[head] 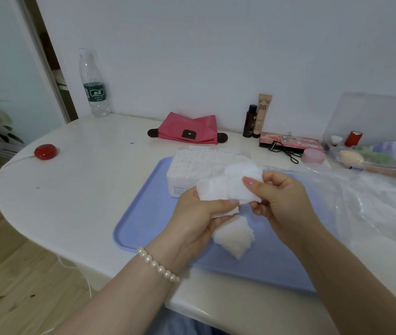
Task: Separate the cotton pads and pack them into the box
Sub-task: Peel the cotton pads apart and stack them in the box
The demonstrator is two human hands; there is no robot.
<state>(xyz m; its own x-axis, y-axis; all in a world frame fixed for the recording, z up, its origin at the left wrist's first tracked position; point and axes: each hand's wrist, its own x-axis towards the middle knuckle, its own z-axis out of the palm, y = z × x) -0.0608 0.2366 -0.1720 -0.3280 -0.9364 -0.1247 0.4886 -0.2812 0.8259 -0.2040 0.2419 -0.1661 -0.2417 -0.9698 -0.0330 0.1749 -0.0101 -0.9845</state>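
Observation:
Above the blue tray (143, 213), both hands hold a small bunch of white cotton pads (226, 187). My left hand (199, 218) grips the bunch from below, thumb on top. My right hand (276, 199) pinches the upper pads between thumb and fingers. A second clump of cotton pads (234, 235) lies on the tray under my hands. The clear box (192, 168), packed with rows of white pads, stands at the tray's far edge, just behind the held bunch.
A crumpled clear plastic bag (373, 201) lies right of the tray. At the back stand a pink pouch (187, 128), a water bottle (94, 85), two cosmetic tubes (256, 117), a palette (288, 141) and a clear organiser (371, 131). A red round object (45, 151) sits left.

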